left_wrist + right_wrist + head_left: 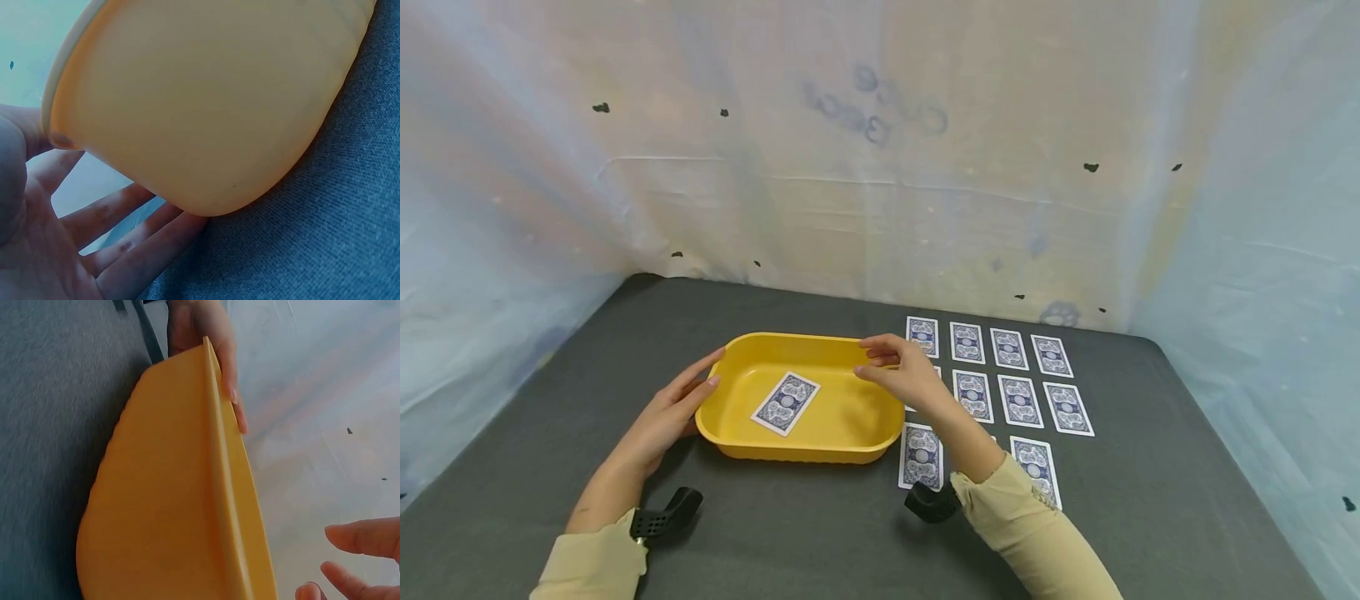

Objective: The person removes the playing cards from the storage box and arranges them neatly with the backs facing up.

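My left hand (666, 408) holds the left end of a yellow plastic tray (805, 454). In the left wrist view, the left hand (50, 231) has its thumb at the tray's rim and spread fingers against the outer wall. One playing card (786, 403) lies face down at a slant inside the tray. Over the tray's right end hovers my right hand (910, 379), thumb and fingers apart, nothing between them. The right wrist view shows fingertips of the right hand (365, 540) beside the tray's side (156, 487), apart from it.
Right of the tray, several blue-backed playing cards (1019, 401) lie face down in three rows on the dark grey cloth (1157, 500). My right arm hides some of them. Pale sheeting (880, 217) hangs behind the table and at both sides.
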Demonstrator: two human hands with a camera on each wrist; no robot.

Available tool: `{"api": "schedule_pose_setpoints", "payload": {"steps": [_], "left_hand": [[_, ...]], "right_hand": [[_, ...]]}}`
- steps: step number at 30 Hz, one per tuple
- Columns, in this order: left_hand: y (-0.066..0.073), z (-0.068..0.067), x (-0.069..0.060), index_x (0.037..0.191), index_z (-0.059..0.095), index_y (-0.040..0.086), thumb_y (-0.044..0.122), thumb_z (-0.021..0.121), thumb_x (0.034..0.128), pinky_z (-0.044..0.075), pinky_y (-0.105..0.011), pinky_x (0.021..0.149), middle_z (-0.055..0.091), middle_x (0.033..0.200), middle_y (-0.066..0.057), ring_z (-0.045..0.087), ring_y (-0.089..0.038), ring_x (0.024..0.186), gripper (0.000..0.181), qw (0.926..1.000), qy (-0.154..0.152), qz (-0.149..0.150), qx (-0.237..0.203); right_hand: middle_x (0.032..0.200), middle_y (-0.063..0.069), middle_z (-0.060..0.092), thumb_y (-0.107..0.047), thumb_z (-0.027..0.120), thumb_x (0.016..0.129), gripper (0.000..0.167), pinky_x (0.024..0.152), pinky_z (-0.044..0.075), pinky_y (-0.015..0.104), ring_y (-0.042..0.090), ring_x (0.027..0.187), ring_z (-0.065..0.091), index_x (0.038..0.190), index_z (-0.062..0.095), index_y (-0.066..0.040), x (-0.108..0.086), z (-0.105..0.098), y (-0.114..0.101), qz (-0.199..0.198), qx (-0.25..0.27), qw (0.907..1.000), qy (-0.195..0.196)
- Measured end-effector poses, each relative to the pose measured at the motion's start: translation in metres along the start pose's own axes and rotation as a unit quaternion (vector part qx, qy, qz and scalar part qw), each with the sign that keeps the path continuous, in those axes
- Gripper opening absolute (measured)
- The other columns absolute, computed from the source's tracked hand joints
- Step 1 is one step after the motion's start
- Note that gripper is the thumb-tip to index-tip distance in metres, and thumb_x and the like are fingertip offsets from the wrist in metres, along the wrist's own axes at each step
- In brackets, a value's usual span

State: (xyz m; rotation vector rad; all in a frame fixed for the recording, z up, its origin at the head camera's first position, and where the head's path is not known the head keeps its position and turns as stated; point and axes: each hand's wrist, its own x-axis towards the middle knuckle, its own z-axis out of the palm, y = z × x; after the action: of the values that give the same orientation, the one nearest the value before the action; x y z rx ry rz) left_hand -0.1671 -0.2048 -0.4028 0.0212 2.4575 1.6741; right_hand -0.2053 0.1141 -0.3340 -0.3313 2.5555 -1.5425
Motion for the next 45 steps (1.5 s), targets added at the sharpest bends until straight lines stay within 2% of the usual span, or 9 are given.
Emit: {"api": "schedule_pose_setpoints", "payload": {"steps": [3,12,19,25,32,39,42,45], "left_hand": [[0.001,0.001,0.001,0.155,0.016,0.03,0.05,0.04,0.1001,0.053,-0.035,0.083,0.036,0.147,-0.024,0.052,-0.031,0.116,0.063,1.0,0.001,-0.003,-0.002],[0.0,0.002,0.002,0.154,0.017,0.031,0.052,0.041,0.099,0.053,-0.037,0.084,0.035,0.147,-0.024,0.051,-0.032,0.118,0.064,0.9999,0.003,-0.007,-0.007],[0.0,0.002,0.002,0.154,0.017,0.032,0.052,0.041,0.099,0.052,-0.04,0.086,0.033,0.149,-0.024,0.049,-0.035,0.122,0.064,0.9998,0.005,-0.017,-0.005],[0.0,0.002,0.001,0.154,0.017,0.033,0.053,0.041,0.0987,0.052,-0.041,0.087,0.034,0.148,-0.024,0.049,-0.035,0.121,0.064,0.9997,0.006,-0.022,-0.003],[0.002,0.001,-0.001,0.154,0.018,0.031,0.051,0.041,0.0995,0.053,-0.041,0.087,0.035,0.148,-0.024,0.049,-0.035,0.121,0.063,0.9999,0.005,-0.014,-0.006],[0.002,0.0,-0.001,0.154,0.018,0.03,0.049,0.041,0.1,0.053,-0.042,0.087,0.035,0.148,-0.024,0.05,-0.036,0.12,0.062,0.9999,0.003,-0.009,-0.011],[0.002,0.0,0.0,0.154,0.018,0.03,0.05,0.041,0.0999,0.053,-0.041,0.087,0.034,0.149,-0.024,0.05,-0.036,0.121,0.062,0.9998,0.003,-0.012,-0.013],[0.002,0.0,0.0,0.154,0.018,0.031,0.05,0.041,0.0997,0.053,-0.041,0.087,0.033,0.149,-0.024,0.049,-0.036,0.121,0.063,0.9998,0.002,-0.016,-0.014]], "right_hand": [[0.117,0.015,0.063,-0.015,0.073,0.085,0.038,0.088,0.051,0.033,0.024,0.103,0.059,0.121,0.064,-0.008,0.004,0.011,-0.001,0.008,0.003,0.9999,-0.01],[0.116,0.021,0.062,-0.013,0.075,0.082,0.043,0.085,0.05,0.03,0.025,0.099,0.058,0.121,0.062,0.0,0.014,0.039,-0.005,0.014,0.019,0.9995,-0.022],[0.12,0.019,0.061,-0.014,0.075,0.082,0.045,0.092,0.048,0.037,0.028,0.106,0.057,0.123,0.062,-0.002,0.021,0.058,-0.005,0.03,0.002,0.999,-0.031],[0.123,0.015,0.06,-0.02,0.078,0.079,0.051,0.095,0.047,0.038,0.028,0.111,0.056,0.125,0.061,-0.006,0.027,0.08,-0.003,0.059,-0.058,0.9962,-0.027],[0.133,0.015,0.046,-0.033,0.084,0.072,0.078,0.098,0.041,0.039,0.029,0.121,0.042,0.138,0.05,-0.011,0.027,0.093,-0.008,0.091,-0.14,0.9849,-0.046],[0.114,0.01,0.044,-0.04,0.09,0.061,0.093,0.089,0.035,0.035,0.025,0.106,0.036,0.138,0.048,-0.009,0.026,0.098,-0.007,0.075,-0.248,0.9638,-0.064],[0.114,0.01,0.042,-0.041,0.091,0.059,0.093,0.092,0.033,0.035,0.025,0.107,0.035,0.135,0.049,-0.01,0.025,0.099,-0.005,0.069,-0.273,0.9573,-0.064],[0.117,0.01,0.041,-0.039,0.092,0.057,0.091,0.095,0.033,0.036,0.025,0.109,0.035,0.133,0.052,-0.009,0.023,0.1,-0.004,0.066,-0.277,0.9565,-0.062]]}}
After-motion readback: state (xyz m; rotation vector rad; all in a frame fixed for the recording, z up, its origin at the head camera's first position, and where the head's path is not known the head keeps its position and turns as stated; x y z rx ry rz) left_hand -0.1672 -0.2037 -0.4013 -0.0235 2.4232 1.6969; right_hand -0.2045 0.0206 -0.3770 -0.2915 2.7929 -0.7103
